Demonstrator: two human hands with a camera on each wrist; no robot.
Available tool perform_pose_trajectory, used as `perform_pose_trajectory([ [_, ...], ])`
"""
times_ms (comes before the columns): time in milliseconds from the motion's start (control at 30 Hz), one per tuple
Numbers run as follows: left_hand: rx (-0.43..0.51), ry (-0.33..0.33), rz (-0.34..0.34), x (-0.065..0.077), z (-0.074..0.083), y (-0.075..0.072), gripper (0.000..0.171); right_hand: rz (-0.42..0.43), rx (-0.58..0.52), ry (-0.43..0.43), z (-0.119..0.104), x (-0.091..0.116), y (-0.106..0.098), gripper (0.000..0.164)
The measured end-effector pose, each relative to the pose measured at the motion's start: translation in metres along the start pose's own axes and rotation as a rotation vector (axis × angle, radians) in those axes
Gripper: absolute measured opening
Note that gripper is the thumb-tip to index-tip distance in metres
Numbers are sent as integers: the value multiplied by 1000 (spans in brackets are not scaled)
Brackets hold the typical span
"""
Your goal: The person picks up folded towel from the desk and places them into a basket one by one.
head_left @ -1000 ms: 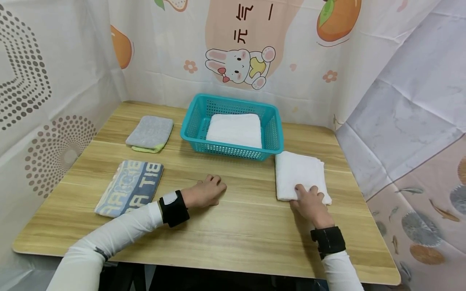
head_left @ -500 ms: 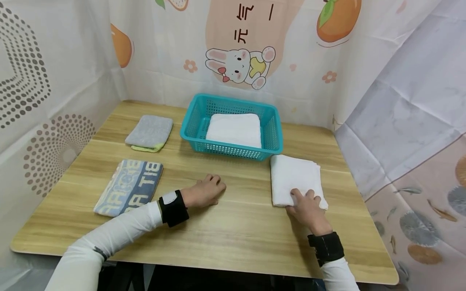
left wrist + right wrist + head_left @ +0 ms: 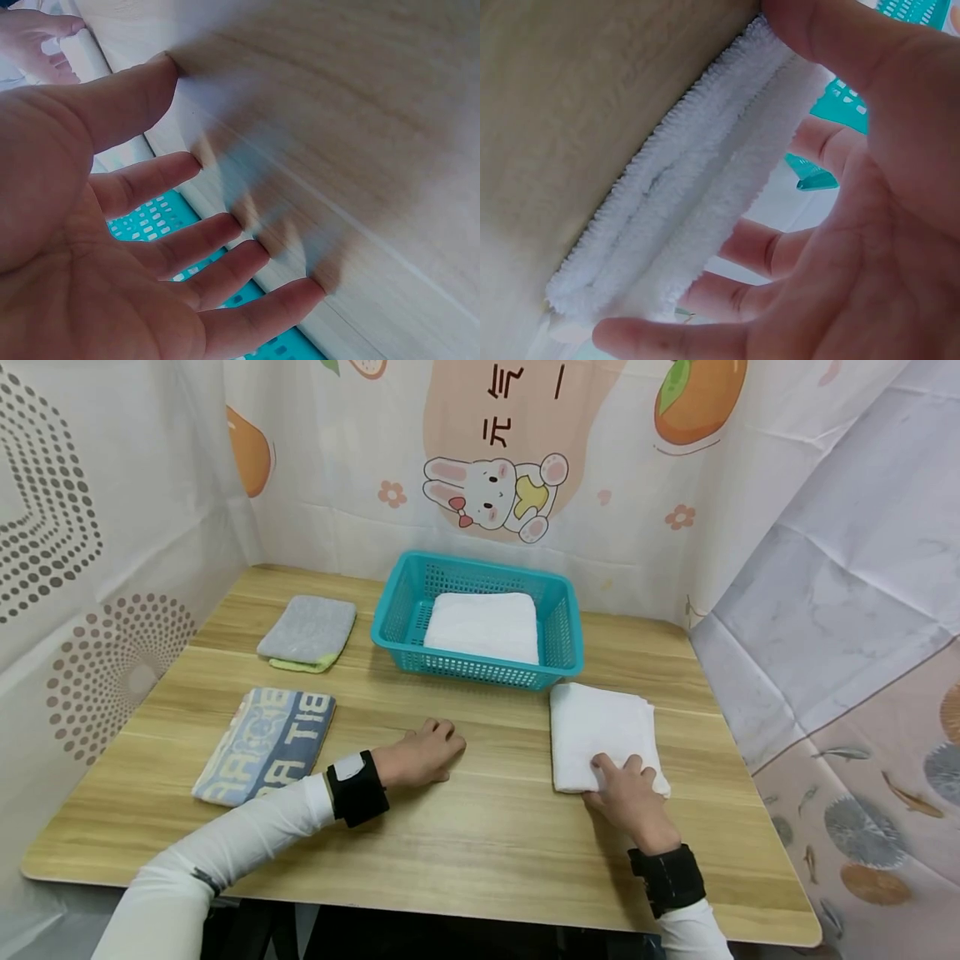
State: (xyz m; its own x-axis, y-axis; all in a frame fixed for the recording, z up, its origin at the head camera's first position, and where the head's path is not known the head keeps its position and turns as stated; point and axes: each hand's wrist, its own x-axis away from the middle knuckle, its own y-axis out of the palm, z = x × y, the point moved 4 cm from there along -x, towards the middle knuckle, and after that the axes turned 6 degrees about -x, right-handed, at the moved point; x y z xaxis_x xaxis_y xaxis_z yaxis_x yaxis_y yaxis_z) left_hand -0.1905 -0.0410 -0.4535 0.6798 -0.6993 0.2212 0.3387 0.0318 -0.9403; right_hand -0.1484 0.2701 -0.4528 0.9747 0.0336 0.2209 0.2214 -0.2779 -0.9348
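Note:
A folded white towel (image 3: 600,731) lies on the table just right of the basket's near corner. My right hand (image 3: 630,802) grips its near edge, with fingers over the top and the thumb low at the side. The towel's thick folded layers (image 3: 682,180) show in the right wrist view. My left hand (image 3: 420,756) rests with its fingertips on the tabletop, holding nothing. In the left wrist view the fingers (image 3: 255,319) are spread and loosely bent. A second folded white towel (image 3: 482,625) lies in the teal basket (image 3: 480,670).
On the left of the wooden table (image 3: 465,860) lie a folded grey cloth (image 3: 309,628) with a green edge and a folded blue patterned towel (image 3: 270,747). Printed curtains (image 3: 330,543) enclose the back and sides.
The white towel under my right hand has slid left and toward the person, the hand moving with it. My left hand stays in place.

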Motion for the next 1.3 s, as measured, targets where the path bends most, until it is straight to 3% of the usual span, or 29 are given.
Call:
perform_pose_trajectory([
  [933,-12,16,16,0,-2,3,39,56,36,-63,-26,11,10,49],
  [1300,-20,12,12,0,-2,3,39,33,48,-73,-37,12,15,49],
])
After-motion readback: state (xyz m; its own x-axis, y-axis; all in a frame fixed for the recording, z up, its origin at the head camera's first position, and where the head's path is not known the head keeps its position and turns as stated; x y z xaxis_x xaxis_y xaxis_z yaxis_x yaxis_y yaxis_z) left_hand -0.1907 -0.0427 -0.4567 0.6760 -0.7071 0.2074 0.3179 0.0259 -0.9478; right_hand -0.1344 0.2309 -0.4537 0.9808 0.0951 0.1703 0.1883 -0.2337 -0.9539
